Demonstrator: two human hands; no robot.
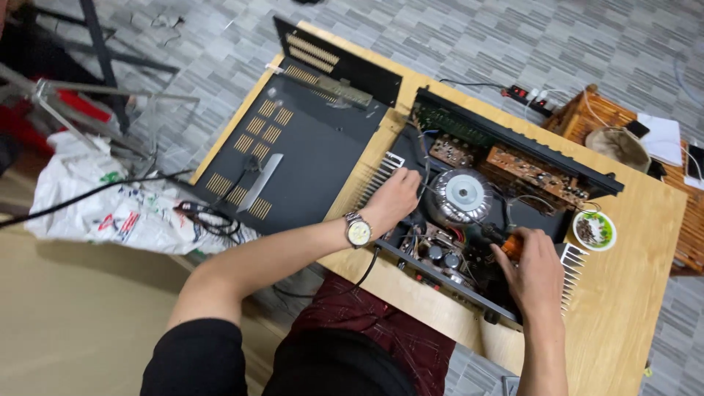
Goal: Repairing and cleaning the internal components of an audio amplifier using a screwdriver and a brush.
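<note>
Head view looks down on an opened amplifier (477,213) on the wooden worktop (638,293). Left hand (394,199) rests half-curled inside the chassis beside the round transformer (460,195). Right hand (534,273) grips an orange-handled tool (506,242).

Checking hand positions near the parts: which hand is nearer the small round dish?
Right. The right hand is just left of the small round dish; the left hand rests far across the open chassis, beyond the silver transformer.

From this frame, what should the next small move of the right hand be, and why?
Probably lower the orange-handled tool a little further into the open amplifier chassis. The right hand grips it over the front boards, while the left hand rests inside beside the round transformer, seemingly steadying. The tip is hidden.
</note>
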